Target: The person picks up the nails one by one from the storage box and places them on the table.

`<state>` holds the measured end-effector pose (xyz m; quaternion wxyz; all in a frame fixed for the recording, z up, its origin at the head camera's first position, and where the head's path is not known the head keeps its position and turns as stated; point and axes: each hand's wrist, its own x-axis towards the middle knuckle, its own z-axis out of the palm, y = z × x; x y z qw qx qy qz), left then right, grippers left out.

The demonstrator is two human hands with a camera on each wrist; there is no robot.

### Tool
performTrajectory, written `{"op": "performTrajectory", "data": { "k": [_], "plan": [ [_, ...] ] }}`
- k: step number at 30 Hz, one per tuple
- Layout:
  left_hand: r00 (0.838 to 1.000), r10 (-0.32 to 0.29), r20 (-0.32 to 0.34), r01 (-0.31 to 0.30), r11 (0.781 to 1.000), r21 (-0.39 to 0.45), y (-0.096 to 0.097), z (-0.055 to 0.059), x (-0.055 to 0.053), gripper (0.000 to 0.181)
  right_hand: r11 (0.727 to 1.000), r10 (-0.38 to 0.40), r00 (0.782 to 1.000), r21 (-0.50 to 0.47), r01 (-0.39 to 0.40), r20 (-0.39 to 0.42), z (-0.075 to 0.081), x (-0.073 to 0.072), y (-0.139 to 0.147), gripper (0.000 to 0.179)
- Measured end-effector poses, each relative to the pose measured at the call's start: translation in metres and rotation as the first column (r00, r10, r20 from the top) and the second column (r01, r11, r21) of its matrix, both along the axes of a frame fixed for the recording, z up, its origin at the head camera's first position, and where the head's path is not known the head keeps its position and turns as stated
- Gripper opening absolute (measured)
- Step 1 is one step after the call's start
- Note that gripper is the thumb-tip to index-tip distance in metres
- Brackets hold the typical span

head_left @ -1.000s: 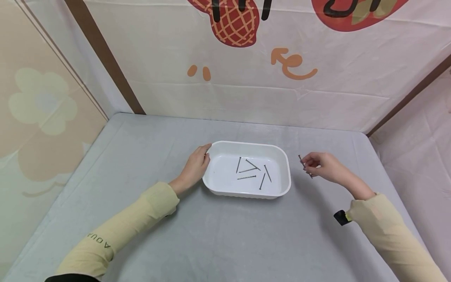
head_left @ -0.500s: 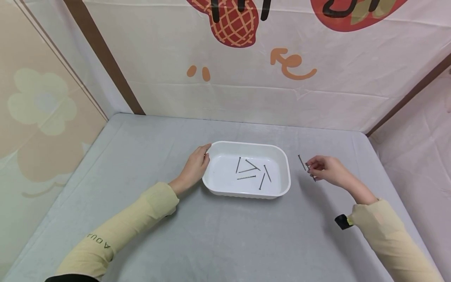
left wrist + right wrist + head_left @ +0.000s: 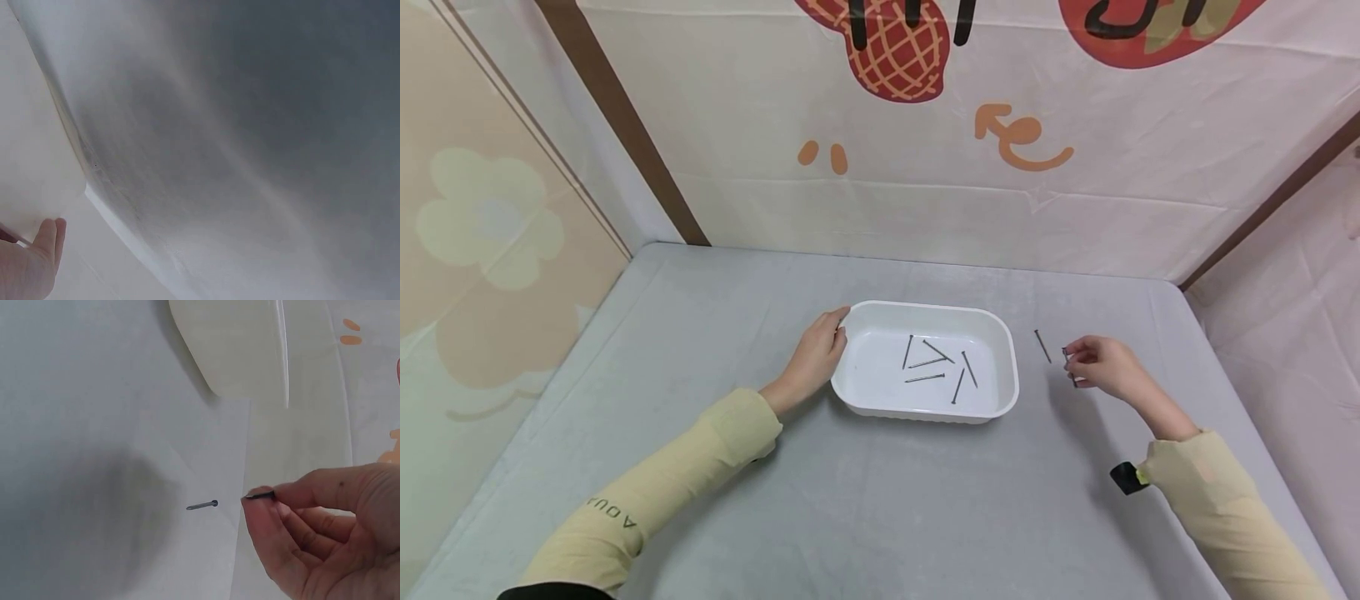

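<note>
A white plastic tray (image 3: 857, 404) stands on the table with several thin metal nails (image 3: 925, 378) lying inside it. My left hand (image 3: 811, 357) grips the tray's left end, thumb by the rim; some of its fingers are hidden there. To the right of the tray, one nail (image 3: 1042, 346) lies on the table by itself. My right hand (image 3: 1101, 365) pinches another nail (image 3: 1070, 368) between thumb and fingertips, close to the lone one. In the right wrist view the held nail (image 3: 259, 495) shows at the fingertips, with the loose nail (image 3: 202, 505) beyond it.
A grey cloth covers the table (image 3: 880, 508). Behind it hangs a printed white curtain (image 3: 737, 183), with a floral panel (image 3: 490, 350) at the left. A small black device (image 3: 1127, 477) is attached at the right sleeve.
My right hand has drawn a little right and toward me with a nail, leaving the other nail lying on the table. The left hand and tray stay put.
</note>
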<state>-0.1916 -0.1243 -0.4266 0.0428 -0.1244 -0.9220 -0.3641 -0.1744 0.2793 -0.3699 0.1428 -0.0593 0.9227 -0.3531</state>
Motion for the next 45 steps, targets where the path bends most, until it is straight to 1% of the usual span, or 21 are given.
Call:
{"op": "performTrajectory", "data": {
  "k": [9, 15, 23, 30, 36, 41, 45],
  "plan": [
    [1.0, 0.0, 0.007, 0.0, 1.0, 0.0, 0.0, 0.0, 0.0, 0.039, 0.996, -0.077, 0.996, -0.031, 0.078, 0.049, -0.004, 0.002, 0.005, 0.031],
    [1.0, 0.002, 0.011, -0.002, 1.0, 0.0, 0.0, 0.0, 0.001, 0.04, 0.992, -0.113, 0.991, -0.05, 0.116, 0.07, -0.01, 0.001, 0.01, 0.032],
    [1.0, 0.005, 0.013, -0.005, 1.0, 0.002, 0.0, 0.0, 0.001, 0.039, 0.976, -0.194, 0.974, -0.079, 0.204, 0.12, -0.023, -0.002, 0.018, 0.035],
    [1.0, 0.002, 0.007, -0.002, 1.0, 0.003, 0.0, 0.001, 0.001, 0.039, 0.941, -0.258, 0.94, -0.162, 0.297, 0.224, -0.031, -0.004, 0.024, 0.037],
    [1.0, 0.004, 0.005, -0.004, 1.0, -0.001, 0.0, 0.0, 0.0, 0.039, 0.912, -0.261, 0.915, -0.232, 0.338, 0.307, -0.033, -0.004, 0.028, 0.035],
    [1.0, 0.004, 0.002, -0.004, 1.0, -0.002, 0.0, 0.0, 0.001, 0.039, 0.873, -0.275, 0.886, -0.289, 0.392, 0.373, -0.038, -0.006, 0.031, 0.03],
    [1.0, 0.007, 0.002, -0.007, 1.0, 0.001, 0.0, 0.0, 0.001, 0.039, 0.848, -0.286, 0.871, -0.318, 0.424, 0.399, -0.038, -0.007, 0.03, 0.029]
  ]
}}
